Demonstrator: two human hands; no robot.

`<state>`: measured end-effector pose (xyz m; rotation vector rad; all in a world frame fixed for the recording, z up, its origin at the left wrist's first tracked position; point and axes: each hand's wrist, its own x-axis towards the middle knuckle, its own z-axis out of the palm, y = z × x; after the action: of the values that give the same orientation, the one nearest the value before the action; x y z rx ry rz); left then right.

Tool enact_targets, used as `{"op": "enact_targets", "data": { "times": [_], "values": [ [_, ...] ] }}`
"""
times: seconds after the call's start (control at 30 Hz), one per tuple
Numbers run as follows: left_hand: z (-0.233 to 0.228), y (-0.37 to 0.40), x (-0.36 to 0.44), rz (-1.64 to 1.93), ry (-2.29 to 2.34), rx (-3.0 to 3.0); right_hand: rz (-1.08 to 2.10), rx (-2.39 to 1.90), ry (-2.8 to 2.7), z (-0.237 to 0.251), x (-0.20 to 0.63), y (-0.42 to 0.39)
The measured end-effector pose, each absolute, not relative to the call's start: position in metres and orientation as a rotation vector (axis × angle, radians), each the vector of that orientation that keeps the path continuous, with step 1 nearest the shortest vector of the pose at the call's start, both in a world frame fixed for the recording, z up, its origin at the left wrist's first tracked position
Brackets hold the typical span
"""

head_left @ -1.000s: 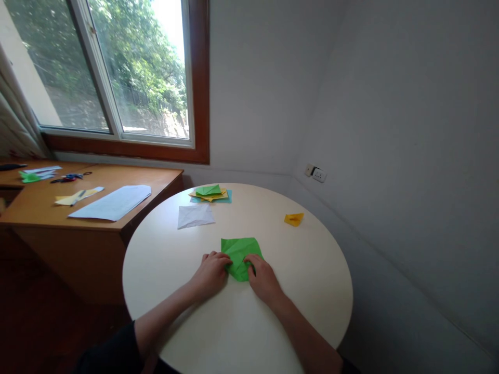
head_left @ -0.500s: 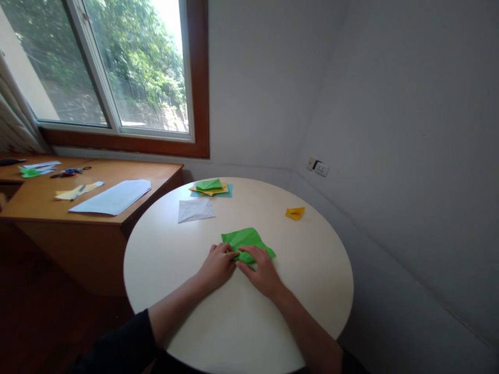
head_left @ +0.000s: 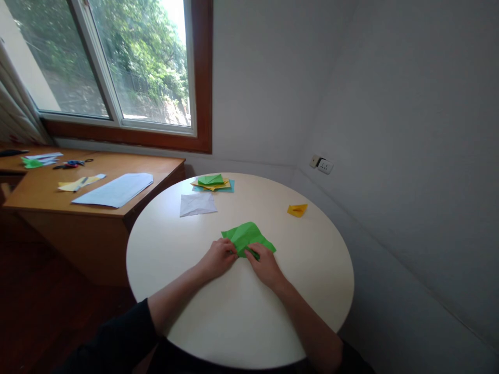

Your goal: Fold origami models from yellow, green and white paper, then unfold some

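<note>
A creased sheet of green paper [head_left: 246, 234] lies on the round white table [head_left: 234, 311] in front of me. My left hand [head_left: 222, 255] is closed on its near left edge, fingers bent together. At the near right edge, my right hand [head_left: 263, 262] pinches the paper between thumb and fingers. The near edge looks slightly lifted or curled between the two hands. My fingers partly cover that edge.
Beyond the green sheet lie a folded white paper [head_left: 198, 204] and a stack of coloured papers [head_left: 212, 182]. A folded yellow paper piece [head_left: 297, 210] sits at the right. On the wooden desk [head_left: 163, 165] at left are white sheets [head_left: 117, 190] and scissors [head_left: 74, 164].
My right hand has shifted a little right along the near edge, and its fingers have closed from spread to a pinch. The left hand stays at the left edge. The view has tilted slightly.
</note>
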<state>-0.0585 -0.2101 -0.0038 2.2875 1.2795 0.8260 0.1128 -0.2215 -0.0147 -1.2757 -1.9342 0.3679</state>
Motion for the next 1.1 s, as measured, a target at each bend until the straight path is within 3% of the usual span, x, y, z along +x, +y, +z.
{"op": "enact_targets", "data": {
  "times": [1.1],
  "values": [
    [-0.010, -0.211, -0.063, 0.874, 1.199, 2.413, 0.312, -1.370, -1.886, -0.029, 0.120, -0.210]
  ]
}}
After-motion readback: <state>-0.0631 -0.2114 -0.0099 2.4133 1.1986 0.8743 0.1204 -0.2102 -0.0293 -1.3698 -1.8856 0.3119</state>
